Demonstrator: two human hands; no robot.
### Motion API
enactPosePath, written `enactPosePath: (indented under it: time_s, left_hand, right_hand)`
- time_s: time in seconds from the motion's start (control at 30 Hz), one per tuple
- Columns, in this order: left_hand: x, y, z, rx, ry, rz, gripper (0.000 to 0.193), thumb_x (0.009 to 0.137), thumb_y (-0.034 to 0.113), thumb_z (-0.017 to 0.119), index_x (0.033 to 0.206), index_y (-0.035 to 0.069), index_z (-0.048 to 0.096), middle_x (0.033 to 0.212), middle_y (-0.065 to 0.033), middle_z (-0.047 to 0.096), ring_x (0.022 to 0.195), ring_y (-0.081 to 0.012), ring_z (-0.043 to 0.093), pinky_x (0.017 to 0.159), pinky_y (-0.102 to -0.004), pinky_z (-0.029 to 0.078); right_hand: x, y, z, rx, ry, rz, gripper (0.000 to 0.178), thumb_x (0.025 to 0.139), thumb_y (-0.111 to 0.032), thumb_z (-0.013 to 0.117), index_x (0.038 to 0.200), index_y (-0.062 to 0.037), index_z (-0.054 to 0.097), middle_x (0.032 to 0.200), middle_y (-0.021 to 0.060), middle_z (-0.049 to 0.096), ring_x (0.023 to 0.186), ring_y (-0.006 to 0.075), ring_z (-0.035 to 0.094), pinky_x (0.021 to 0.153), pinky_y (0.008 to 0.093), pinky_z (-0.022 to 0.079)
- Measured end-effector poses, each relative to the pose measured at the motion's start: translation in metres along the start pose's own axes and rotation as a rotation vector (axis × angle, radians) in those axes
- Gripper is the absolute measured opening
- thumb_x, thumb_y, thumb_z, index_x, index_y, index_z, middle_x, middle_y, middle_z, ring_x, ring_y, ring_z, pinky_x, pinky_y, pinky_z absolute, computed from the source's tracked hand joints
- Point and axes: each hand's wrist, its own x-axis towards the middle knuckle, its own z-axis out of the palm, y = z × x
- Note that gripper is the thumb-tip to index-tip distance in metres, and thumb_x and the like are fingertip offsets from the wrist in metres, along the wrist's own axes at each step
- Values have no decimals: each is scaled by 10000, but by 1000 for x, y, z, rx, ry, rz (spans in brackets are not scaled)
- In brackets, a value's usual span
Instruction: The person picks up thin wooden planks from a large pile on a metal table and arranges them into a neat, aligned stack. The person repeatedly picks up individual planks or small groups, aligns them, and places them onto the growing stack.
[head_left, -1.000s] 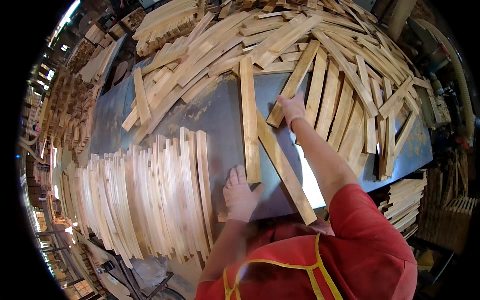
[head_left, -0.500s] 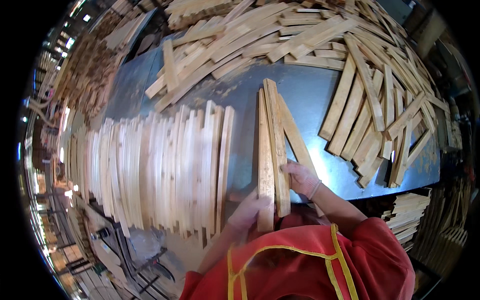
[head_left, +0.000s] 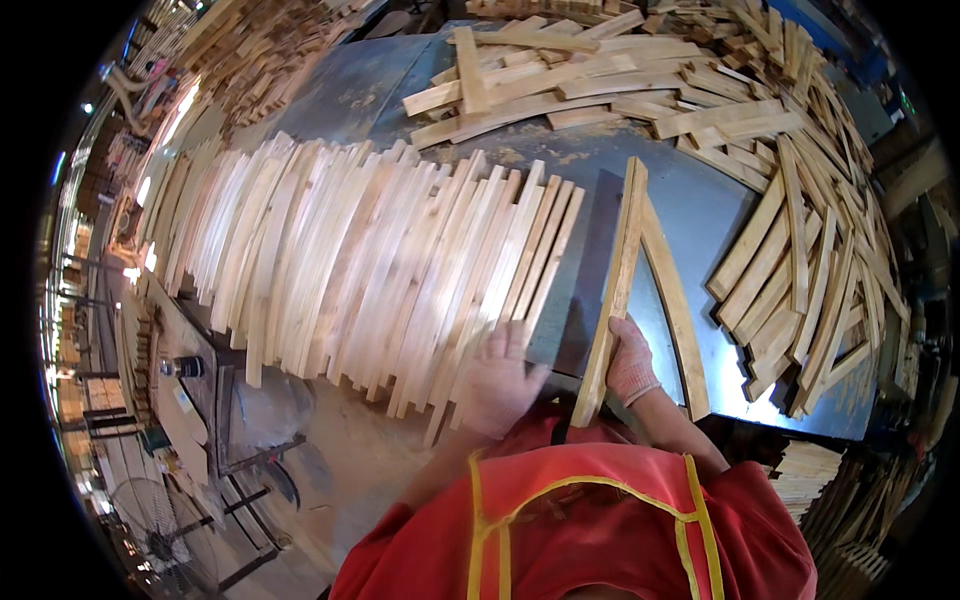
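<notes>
My right hand [head_left: 632,362], in a pale knit glove, is closed round the lower part of a long wooden strip [head_left: 618,275]. That strip stands on a slant, its near end close to my red apron [head_left: 590,470]. My left hand [head_left: 503,382] is slightly blurred, fingers stretched out over the near ends of a row of wooden strips [head_left: 400,270]; it appears to touch the last few. Beyond my right hand a second wooden strip [head_left: 672,300] lies on the table, its far end meeting the held one.
The metal table [head_left: 690,225] has a shiny top with sawdust on it. Loose strips heap up along its far side [head_left: 620,80] and right side [head_left: 800,270]. At lower left stand a dark metal frame [head_left: 240,400] and a fan [head_left: 160,540].
The view has shifted left. Two strips were in my hands; now my right hand holds one, and my left hand has moved over to the row, which has an added strip at its right end.
</notes>
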Motion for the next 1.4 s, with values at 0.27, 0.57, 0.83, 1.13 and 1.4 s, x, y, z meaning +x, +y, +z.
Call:
enactPosePath:
  time_s: [0.27,0.57,0.83,1.13,1.4]
  left_hand:
    - [51,-42,-56,-832,-69,-354,486,921,206,687,1364,8,670,971,-115,751,818,-237,683,804,-394,583]
    - [7,-302,-219,6,134,-481,560,933,267,707,1427,21,607,1310,-249,690,1224,-366,653,1074,-445,491]
    - [-28,-262,-132,272,612,-467,813,926,363,758,1577,-5,439,1570,-284,482,1471,-461,428,1239,-527,329]
    - [-152,-159,37,-1427,779,-1539,604,981,535,712,1354,68,628,1223,-108,692,1128,-263,656,976,-410,552]
    - [-104,-19,14,-604,-290,-443,465,1005,430,625,1271,51,671,1188,-186,690,1128,-324,657,969,-440,528]
  right_hand:
    - [10,-20,31,-692,-15,-422,778,990,-195,748,1636,22,373,1594,182,508,1383,282,550,1167,420,441]
    - [12,-77,-109,-1937,449,-396,805,782,-307,839,1472,-14,545,1166,257,681,1119,455,656,981,517,540]
    - [23,20,40,-1261,-105,-350,580,972,-361,670,1415,-2,563,1090,190,759,959,284,727,874,411,565]
    - [30,15,42,-1308,-264,-85,843,946,-358,735,1584,36,350,1358,263,686,1229,386,679,1031,423,522]
    - [72,-36,13,-975,-196,-220,862,966,-333,743,1623,44,332,1497,272,598,1371,325,599,1120,381,471]
